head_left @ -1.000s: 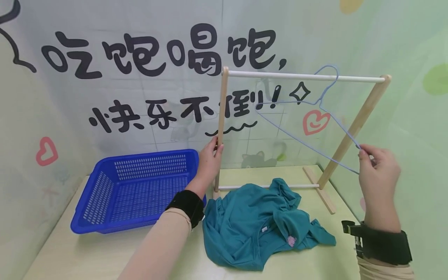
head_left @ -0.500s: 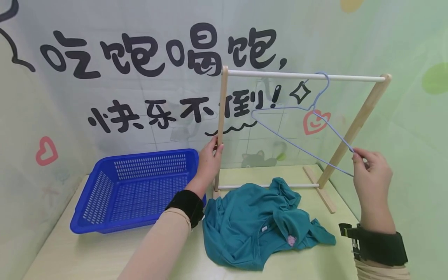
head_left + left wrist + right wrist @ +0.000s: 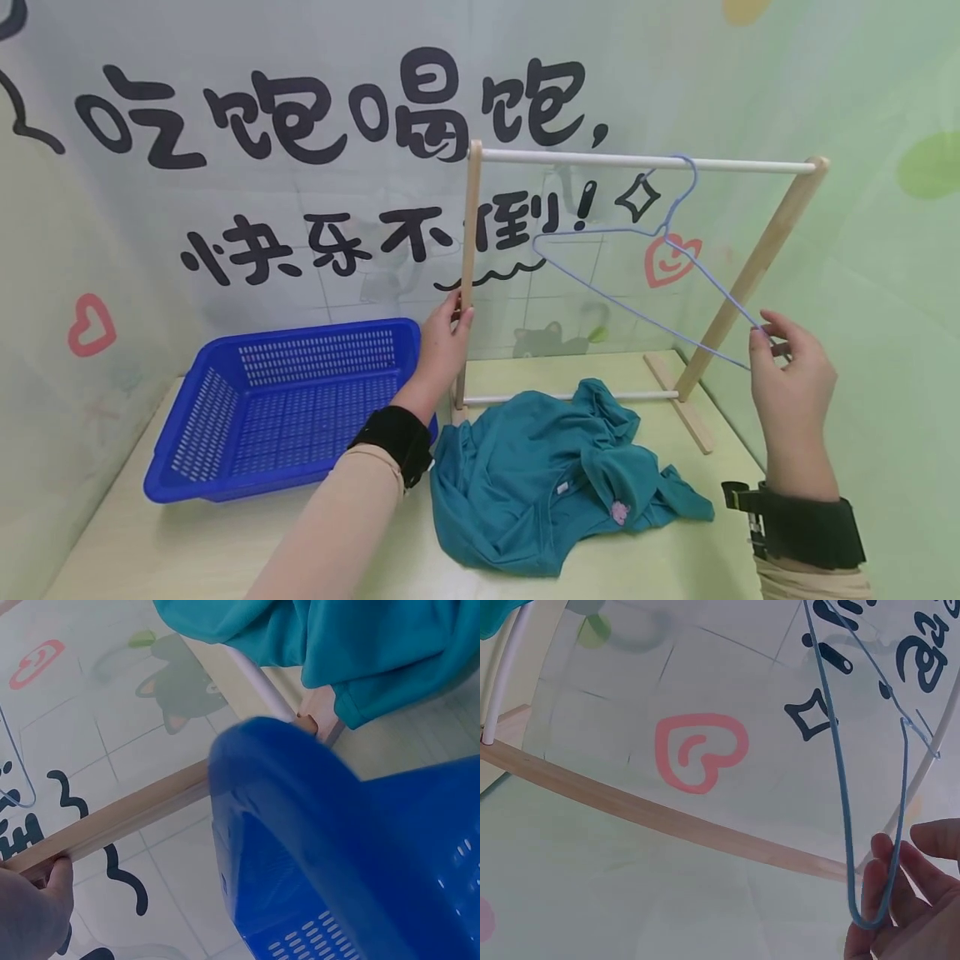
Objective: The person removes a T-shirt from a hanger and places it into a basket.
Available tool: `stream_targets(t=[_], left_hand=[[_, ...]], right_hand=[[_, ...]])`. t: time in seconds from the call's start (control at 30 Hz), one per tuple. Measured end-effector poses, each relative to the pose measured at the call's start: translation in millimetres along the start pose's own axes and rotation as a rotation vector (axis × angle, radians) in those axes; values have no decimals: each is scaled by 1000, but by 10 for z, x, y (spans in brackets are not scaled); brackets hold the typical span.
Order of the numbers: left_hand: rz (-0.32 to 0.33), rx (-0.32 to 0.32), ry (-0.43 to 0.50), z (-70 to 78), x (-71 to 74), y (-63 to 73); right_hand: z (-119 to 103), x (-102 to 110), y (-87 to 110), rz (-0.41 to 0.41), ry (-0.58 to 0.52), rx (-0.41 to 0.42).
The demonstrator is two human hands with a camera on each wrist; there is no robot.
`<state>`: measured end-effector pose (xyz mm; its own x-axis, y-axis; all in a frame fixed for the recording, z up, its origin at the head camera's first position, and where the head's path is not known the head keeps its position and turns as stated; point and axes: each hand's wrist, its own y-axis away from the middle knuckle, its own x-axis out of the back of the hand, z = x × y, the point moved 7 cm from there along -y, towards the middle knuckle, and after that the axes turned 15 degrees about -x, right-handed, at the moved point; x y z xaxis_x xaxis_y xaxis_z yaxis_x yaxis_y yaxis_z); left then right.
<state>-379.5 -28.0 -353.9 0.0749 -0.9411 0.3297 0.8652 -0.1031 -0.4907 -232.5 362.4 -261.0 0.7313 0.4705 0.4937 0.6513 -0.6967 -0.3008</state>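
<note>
- Teal garment (image 3: 517, 492) lies crumpled right of the middle of the desk (image 3: 187, 542), between the near edge and the rack.
- Blue basket (image 3: 167, 487), tilted, stands by the desk's left edge, nothing visible inside.
- Right hand (image 3: 795, 379) has its fingers loosely about one end of the hanger (image 3: 843, 787), a finger straightened off the wire; no firm pinch shows.
- Left hand (image 3: 444, 337) grips the rack's left post (image 3: 471, 225), thumb against the wood.
- If the right fingers part abruptly, the hanger could swing or slide along the rail, since it hangs turned and that smooth bar has no visible notch.
- If the left hand lets go during a tug, the light-looking rack could probably rock or tip.
- Hanger's place: above the desk's right half, its hook over the top rail (image 3: 570, 158), nearer the right post (image 3: 772, 242).
- Its hook points up, the tip dropping beyond the rail; the long axis slants from the higher left corner down to the right hand.
- Farthest, behind the desk's back edge, is a lettered wall (image 3: 337, 200).
</note>
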Motion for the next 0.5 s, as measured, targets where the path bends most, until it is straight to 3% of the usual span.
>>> stream_targets(t=[0.23,0.4,0.5], left_hand=[[33,-11,41,-14,55,63],[135,-164,-10,121,109,238],[162,-231,31,261,86,409]], right_hand=[[5,41,82,19,-41,112],[75,114,178,122,-100,116],[123,151,269,158,-129,130]])
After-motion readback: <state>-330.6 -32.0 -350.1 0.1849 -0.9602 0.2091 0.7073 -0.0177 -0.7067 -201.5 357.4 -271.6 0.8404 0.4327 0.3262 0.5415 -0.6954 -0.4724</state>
